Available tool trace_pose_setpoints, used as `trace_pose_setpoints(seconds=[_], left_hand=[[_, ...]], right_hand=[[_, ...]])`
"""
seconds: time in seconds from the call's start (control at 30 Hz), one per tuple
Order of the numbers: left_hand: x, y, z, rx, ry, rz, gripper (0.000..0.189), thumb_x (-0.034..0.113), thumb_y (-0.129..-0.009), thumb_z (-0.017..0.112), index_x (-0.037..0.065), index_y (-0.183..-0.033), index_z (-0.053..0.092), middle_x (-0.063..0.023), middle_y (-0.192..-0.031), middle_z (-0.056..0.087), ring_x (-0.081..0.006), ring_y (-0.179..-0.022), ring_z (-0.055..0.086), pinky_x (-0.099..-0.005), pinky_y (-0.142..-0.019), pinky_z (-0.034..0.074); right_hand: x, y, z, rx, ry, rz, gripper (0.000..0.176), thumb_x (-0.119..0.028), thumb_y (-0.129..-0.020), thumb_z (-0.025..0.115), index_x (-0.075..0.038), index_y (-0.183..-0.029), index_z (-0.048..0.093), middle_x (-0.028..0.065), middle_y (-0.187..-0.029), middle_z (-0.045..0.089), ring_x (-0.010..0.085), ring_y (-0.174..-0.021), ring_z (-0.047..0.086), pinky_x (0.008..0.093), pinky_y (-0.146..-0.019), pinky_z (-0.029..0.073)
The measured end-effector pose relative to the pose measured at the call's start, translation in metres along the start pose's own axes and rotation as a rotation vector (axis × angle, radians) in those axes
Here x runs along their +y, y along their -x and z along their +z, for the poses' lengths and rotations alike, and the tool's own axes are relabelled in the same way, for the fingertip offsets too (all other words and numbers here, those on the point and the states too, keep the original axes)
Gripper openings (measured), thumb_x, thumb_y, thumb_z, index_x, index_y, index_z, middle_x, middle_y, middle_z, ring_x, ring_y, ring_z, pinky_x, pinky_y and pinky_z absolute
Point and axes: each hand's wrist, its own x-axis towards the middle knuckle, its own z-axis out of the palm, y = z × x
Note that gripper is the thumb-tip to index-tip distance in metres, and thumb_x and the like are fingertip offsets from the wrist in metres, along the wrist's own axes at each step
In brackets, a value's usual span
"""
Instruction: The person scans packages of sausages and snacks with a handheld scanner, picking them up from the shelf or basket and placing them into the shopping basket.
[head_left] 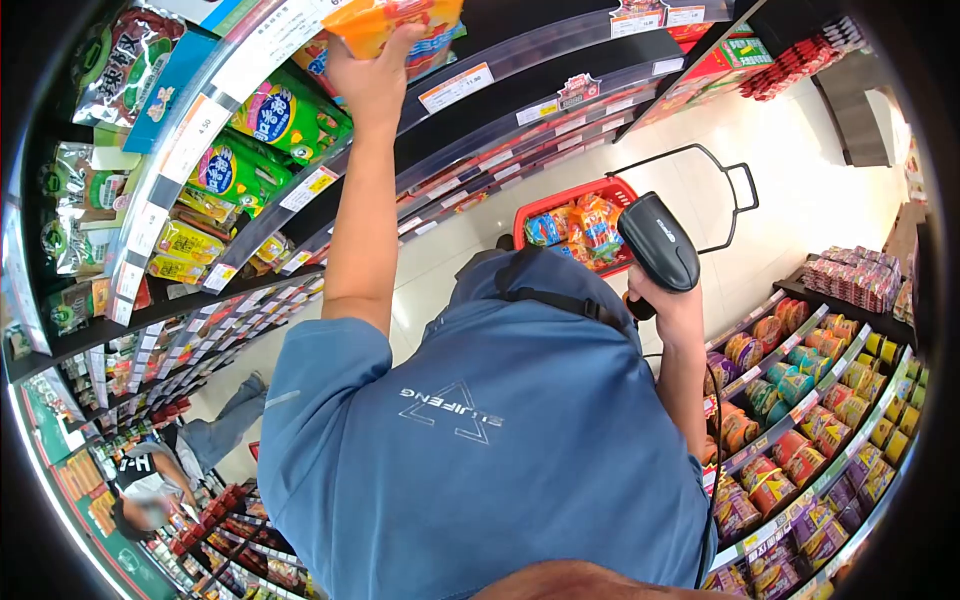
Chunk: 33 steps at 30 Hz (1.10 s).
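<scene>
My left hand (pixel 372 75) reaches up to the shelf on the left, its fingers closed on an orange snack bag (pixel 385 22). The top edge of the view cuts the bag off. Green snack bags (pixel 285 115) lie on the shelf just below that hand. My right hand (pixel 665 300) is wrapped round the handle of a black barcode scanner (pixel 660 243), whose head points up and to the left. Beyond the scanner, a red shopping basket (pixel 524 222) stands on the floor with several orange and blue snack bags (pixel 590 222) in it.
Price labels (pixel 455 88) line the shelf edges on the left. A long black pull handle (pixel 742 190) extends from the basket. On the right are shelves of tub-shaped packs (pixel 770 400). Another person (pixel 150 470) is at the lower left by the shelves.
</scene>
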Motion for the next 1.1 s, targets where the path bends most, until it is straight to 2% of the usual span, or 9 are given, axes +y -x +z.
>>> trace_pose_setpoints(seconds=[0.03, 0.4, 0.5, 0.57, 0.6, 0.67, 0.77, 0.87, 1.1], left_hand=[[-0.002, -0.001, -0.005, 0.016, -0.099, 0.137, 0.047, 0.019, -0.076, 0.085, -0.001, -0.11, 0.06, -0.0062, -0.102, 0.068, -0.0128, -0.092, 0.063, -0.0275, -0.086, 0.048], [-0.017, -0.004, -0.04, 0.183, -0.235, 0.099, 0.056, 0.023, -0.08, 0.082, -0.004, -0.118, 0.051, -0.0105, -0.111, 0.064, -0.0153, -0.099, 0.062, -0.0289, -0.089, 0.048], [-0.01, -0.003, -0.038, 0.195, -0.401, 0.125, 0.058, 0.017, -0.084, 0.078, -0.006, -0.126, 0.046, -0.0168, -0.116, 0.061, -0.0193, -0.104, 0.06, -0.0294, -0.092, 0.046], [-0.001, 0.004, -0.037, 0.148, -0.735, 0.259, 0.064, 0.014, -0.083, 0.075, -0.007, -0.132, 0.04, -0.0243, -0.127, 0.051, -0.0297, -0.119, 0.053, -0.0415, -0.099, 0.043], [0.004, 0.007, -0.037, 0.145, -0.741, 0.259, 0.064, 0.014, -0.083, 0.075, -0.007, -0.132, 0.04, -0.0243, -0.127, 0.051, -0.0297, -0.119, 0.053, -0.0415, -0.099, 0.043], [0.011, 0.008, -0.034, 0.152, -1.13, 0.487, 0.066, 0.018, -0.08, 0.072, -0.004, -0.134, 0.042, -0.0292, -0.133, 0.042, -0.0452, -0.129, 0.038, -0.0569, -0.104, 0.034], [0.015, 0.007, -0.002, 0.014, -1.129, 0.663, 0.067, 0.026, -0.078, 0.07, 0.002, -0.135, 0.044, -0.0305, -0.135, 0.038, -0.0552, -0.129, 0.027, -0.0673, -0.103, 0.026], [-0.005, 0.004, 0.009, -0.085, -1.43, 0.632, 0.066, 0.03, -0.077, 0.069, 0.007, -0.135, 0.047, -0.0314, -0.138, 0.034, -0.0572, -0.13, 0.026, -0.0703, -0.102, 0.025], [-0.017, 0.003, -0.007, -0.038, -1.482, 0.639, 0.066, 0.032, -0.081, 0.059, 0.006, -0.138, 0.04, -0.0358, -0.141, 0.031, -0.061, -0.13, 0.027, -0.0744, -0.098, 0.026]], right_hand=[[0.001, 0.0, 0.0, 0.003, 0.007, 0.007, 0.029, -0.003, -0.079, 0.074, 0.001, -0.105, 0.063, 0.0033, -0.08, 0.065, 0.0091, -0.063, 0.058, 0.0248, -0.057, 0.047], [0.006, -0.01, 0.012, -0.01, 0.036, 0.056, 0.026, -0.004, -0.079, 0.076, -0.001, -0.102, 0.065, 0.0011, -0.078, 0.065, 0.0067, -0.063, 0.057, 0.023, -0.057, 0.045], [0.007, -0.013, 0.011, -0.03, 0.077, 0.099, 0.027, -0.005, -0.079, 0.076, -0.001, -0.103, 0.064, 0.0006, -0.078, 0.064, 0.0066, -0.062, 0.056, 0.0229, -0.056, 0.045], [0.007, -0.015, 0.011, -0.02, 0.102, 0.097, 0.029, -0.005, -0.079, 0.076, 0.0, -0.104, 0.064, 0.0004, -0.078, 0.064, 0.0065, -0.062, 0.056, 0.0229, -0.056, 0.044], [0.008, -0.016, 0.011, -0.023, 0.098, 0.1, 0.029, -0.005, -0.079, 0.076, 0.0, -0.104, 0.064, 0.0004, -0.078, 0.064, 0.0065, -0.062, 0.056, 0.0229, -0.056, 0.044], [0.01, -0.017, 0.01, -0.014, 0.077, 0.109, 0.026, -0.006, -0.079, 0.077, -0.001, -0.102, 0.065, -0.0002, -0.075, 0.063, 0.0061, -0.061, 0.055, 0.0226, -0.055, 0.043], [0.015, -0.021, 0.004, -0.058, 0.129, 0.122, 0.023, -0.004, -0.081, 0.075, -0.001, -0.1, 0.062, 0.0016, -0.075, 0.061, 0.0092, -0.06, 0.057, 0.0258, -0.056, 0.049], [0.014, -0.024, 0.002, -0.084, 0.125, 0.165, 0.023, -0.004, -0.081, 0.075, -0.001, -0.1, 0.062, 0.0015, -0.075, 0.061, 0.009, -0.061, 0.057, 0.0256, -0.056, 0.048], [0.029, -0.023, -0.013, -0.008, 0.069, 0.086, 0.02, -0.005, -0.081, 0.076, -0.001, -0.096, 0.064, 0.0017, -0.072, 0.062, 0.0089, -0.059, 0.056, 0.0255, -0.055, 0.046]])
